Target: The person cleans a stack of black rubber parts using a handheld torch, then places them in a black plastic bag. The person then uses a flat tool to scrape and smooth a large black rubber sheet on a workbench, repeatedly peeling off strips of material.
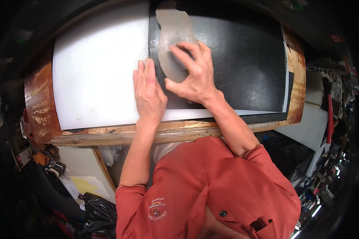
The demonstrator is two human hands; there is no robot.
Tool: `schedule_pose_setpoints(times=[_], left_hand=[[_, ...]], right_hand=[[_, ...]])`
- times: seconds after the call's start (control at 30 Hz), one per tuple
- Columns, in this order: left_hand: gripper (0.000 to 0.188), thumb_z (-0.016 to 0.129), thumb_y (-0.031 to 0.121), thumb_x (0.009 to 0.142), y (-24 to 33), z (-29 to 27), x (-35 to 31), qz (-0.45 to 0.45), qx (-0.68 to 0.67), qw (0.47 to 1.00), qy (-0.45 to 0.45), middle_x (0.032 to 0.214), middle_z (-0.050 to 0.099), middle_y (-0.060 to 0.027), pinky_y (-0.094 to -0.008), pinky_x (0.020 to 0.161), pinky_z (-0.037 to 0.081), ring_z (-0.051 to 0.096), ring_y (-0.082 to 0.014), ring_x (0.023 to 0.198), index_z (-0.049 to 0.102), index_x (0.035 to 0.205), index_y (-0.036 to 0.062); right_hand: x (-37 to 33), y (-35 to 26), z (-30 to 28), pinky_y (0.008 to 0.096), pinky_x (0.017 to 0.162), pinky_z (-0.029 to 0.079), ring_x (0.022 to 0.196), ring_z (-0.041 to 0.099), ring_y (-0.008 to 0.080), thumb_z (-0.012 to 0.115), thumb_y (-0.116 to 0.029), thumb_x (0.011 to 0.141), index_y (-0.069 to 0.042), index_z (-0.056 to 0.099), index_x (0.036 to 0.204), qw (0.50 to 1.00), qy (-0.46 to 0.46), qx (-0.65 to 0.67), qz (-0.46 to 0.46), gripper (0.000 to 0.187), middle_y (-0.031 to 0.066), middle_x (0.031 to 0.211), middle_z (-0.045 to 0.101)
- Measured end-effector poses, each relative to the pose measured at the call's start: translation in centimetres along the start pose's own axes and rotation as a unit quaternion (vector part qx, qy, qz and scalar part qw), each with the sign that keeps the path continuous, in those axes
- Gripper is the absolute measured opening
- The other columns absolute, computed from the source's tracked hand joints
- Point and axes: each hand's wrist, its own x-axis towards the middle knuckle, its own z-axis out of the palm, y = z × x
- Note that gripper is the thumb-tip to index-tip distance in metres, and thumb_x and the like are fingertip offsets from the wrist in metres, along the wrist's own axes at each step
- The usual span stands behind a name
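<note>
The flat grey piece (pixel 174 30) was positioned on the black sheet (pixel 247 59), along the sheet's left edge toward its far corner. The right grip (pixel 198 77) was spread over the piece, thumb and fingers apart; firmness of contact could not be told. The left grip (pixel 149 93) was laid flat, fingers together, across that edge and the white board (pixel 97 71). Below the front edge of the counter (pixel 39 95), toward its left corner, a black bag (pixel 100 210) was seen, contents hidden.

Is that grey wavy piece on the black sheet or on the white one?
On the black sheet: black shows along both sides of the grey piece, and the white sheet shows to its left.
</note>
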Motion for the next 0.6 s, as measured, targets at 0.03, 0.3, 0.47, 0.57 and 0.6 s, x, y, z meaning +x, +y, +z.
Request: schedule_pose_setpoints(times=[0.03, 0.3, 0.47, 0.57, 0.6], left_hand=[[0.058, 0.056, -0.003, 0.099, 0.0, 0.0, 0.0, -0.002, -0.001, 1.0, 0.0, 0.153, 0.055, -0.0236, -0.0588, 0.123, 0.034, 0.045, -0.0456, 0.148, 0.045, 0.155, -0.0016], [0.06, 0.059, -0.002, 0.096, 0.0, 0.1, -0.1, -0.009, -0.014, 1.0, -0.004, 0.152, 0.056, -0.0237, -0.0578, 0.125, 0.031, 0.044, -0.0446, 0.149, 0.046, 0.154, -0.0023], [0.055, 0.052, -0.006, 0.098, 0.1, 0.0, 0.2, -0.011, -0.042, 0.999, -0.002, 0.153, 0.053, -0.027, -0.0605, 0.123, 0.031, 0.043, -0.0491, 0.148, 0.048, 0.153, -0.0054], [0.057, 0.056, -0.005, 0.098, 0.3, -0.9, -0.4, -0.02, -0.061, 0.998, 0.002, 0.155, 0.051, -0.0263, -0.0604, 0.124, 0.029, 0.039, -0.0478, 0.151, 0.046, 0.154, -0.0058], [0.056, 0.055, -0.005, 0.098, 0.5, -1.3, -1.0, -0.034, -0.072, 0.997, 0.008, 0.155, 0.052, -0.0267, -0.061, 0.124, 0.029, 0.039, -0.0484, 0.151, 0.046, 0.153, -0.006]], right_hand=[[0.1, -0.2, 0.5, 0.0567, 0.104, 0.045, 0.124, 0.047, 0.0477, 0.082, -0.029, 0.062, -0.007, 0.074, 0.125, 0.999, -0.008, -0.026, -0.018, 0.067, 0.0146, 0.133, 0.059], [-0.2, -0.6, 1.6, 0.0563, 0.106, 0.045, 0.125, 0.047, 0.0481, 0.084, -0.029, 0.06, -0.005, 0.073, 0.125, 0.998, -0.016, -0.057, 0.007, 0.07, 0.0142, 0.135, 0.058], [-0.2, -0.3, 0.4, 0.0534, 0.114, 0.044, 0.137, 0.047, 0.0456, 0.094, -0.033, 0.063, -0.005, 0.065, 0.138, 0.999, -0.022, 0.014, 0.031, 0.085, 0.0203, 0.15, 0.051], [-1.7, -0.4, -2.1, 0.054, 0.12, 0.039, 0.151, 0.037, 0.0469, 0.097, -0.037, 0.064, -0.005, 0.054, 0.152, 0.993, -0.069, 0.053, 0.077, 0.103, 0.0275, 0.165, 0.034], [-2.7, -0.4, -3.2, 0.0549, 0.124, 0.034, 0.158, 0.025, 0.0479, 0.097, -0.037, 0.065, -0.006, 0.043, 0.16, 0.984, -0.124, 0.067, 0.112, 0.113, 0.0293, 0.172, 0.019]])
